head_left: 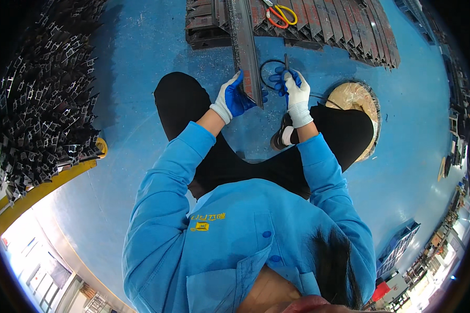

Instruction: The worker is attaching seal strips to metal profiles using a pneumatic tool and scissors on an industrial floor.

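Note:
A long dark metal profile (246, 57) with a reddish-brown face reaches from the stack down toward me, its near end between my knees. My left hand (234, 99), in a white glove with a blue coated palm, is closed around that end, the fingers passing beneath it. Just to the right, my gloved right hand (294, 88) pinches a thin black strip (262, 73), and a short piece points up past the fingers. The strip bends in a loop beside the profile and trails right, toward a round tan wrapped bundle (343, 96) by my right knee.
Scissors (281, 15) with red and yellow handles lie on a stack of dark profiles (334, 26) ahead. At left, many black profiles (47, 94) are piled end-on above a yellow beam (62, 176). A blue rack (399, 248) stands at lower right on the blue floor (136, 109).

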Tool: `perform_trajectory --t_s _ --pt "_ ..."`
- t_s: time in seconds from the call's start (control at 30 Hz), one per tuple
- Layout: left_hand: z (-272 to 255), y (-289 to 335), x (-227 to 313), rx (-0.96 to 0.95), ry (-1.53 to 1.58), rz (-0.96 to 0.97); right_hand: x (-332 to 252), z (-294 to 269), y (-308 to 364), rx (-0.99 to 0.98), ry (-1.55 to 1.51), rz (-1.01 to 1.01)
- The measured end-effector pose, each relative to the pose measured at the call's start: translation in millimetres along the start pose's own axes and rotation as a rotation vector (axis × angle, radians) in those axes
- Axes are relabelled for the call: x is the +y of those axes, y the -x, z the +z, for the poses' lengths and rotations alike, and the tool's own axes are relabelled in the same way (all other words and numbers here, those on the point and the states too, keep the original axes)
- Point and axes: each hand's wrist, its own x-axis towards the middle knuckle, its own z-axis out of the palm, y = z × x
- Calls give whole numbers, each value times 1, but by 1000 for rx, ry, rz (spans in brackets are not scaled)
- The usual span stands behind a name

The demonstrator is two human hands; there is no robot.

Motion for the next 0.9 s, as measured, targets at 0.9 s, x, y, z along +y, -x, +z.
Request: perform_trajectory --t_s 0.9 --pt "-11 -1 -2 -10 -59 11 -21 6 19 159 588 -195"
